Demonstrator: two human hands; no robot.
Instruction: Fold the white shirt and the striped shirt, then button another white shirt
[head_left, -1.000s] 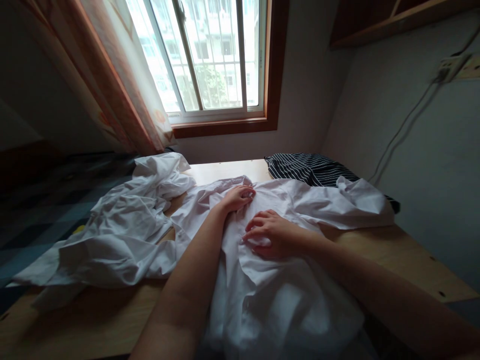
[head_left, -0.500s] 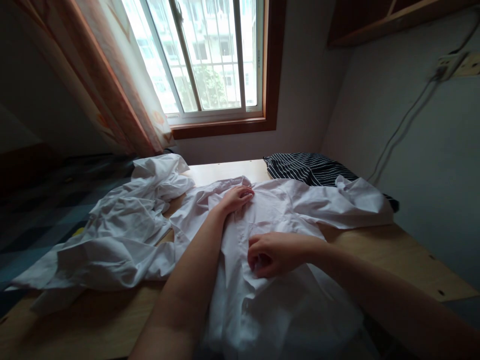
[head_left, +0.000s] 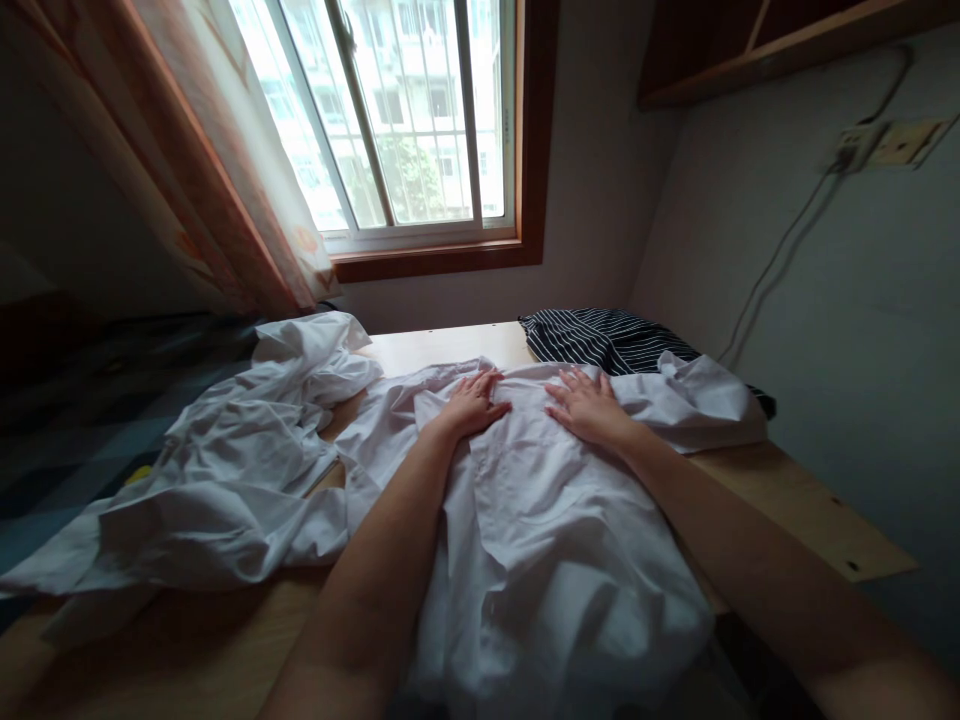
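A white shirt [head_left: 525, 500] lies spread over the wooden board, its collar end toward the window and its lower part hanging over the near edge. My left hand [head_left: 474, 403] rests flat on the shirt's upper left, fingers stretched out. On the upper right, near the shoulder, my right hand [head_left: 589, 405] lies with its fingers spread on the cloth. Neither hand grips anything. One sleeve reaches out to the right; creases run through the shirt's front.
A crumpled white garment [head_left: 247, 450] lies on the left of the wooden board [head_left: 795, 500]. At the far right is a black-and-white striped cloth [head_left: 607, 340]. A window [head_left: 412, 120] and curtain [head_left: 247, 200] are behind. A cable [head_left: 772, 250] runs down the right wall.
My right hand has moved from the middle of the shirt up to its right shoulder area, and its curled fingers have spread out. The left hand stays nearly in place, thumb now outstretched.
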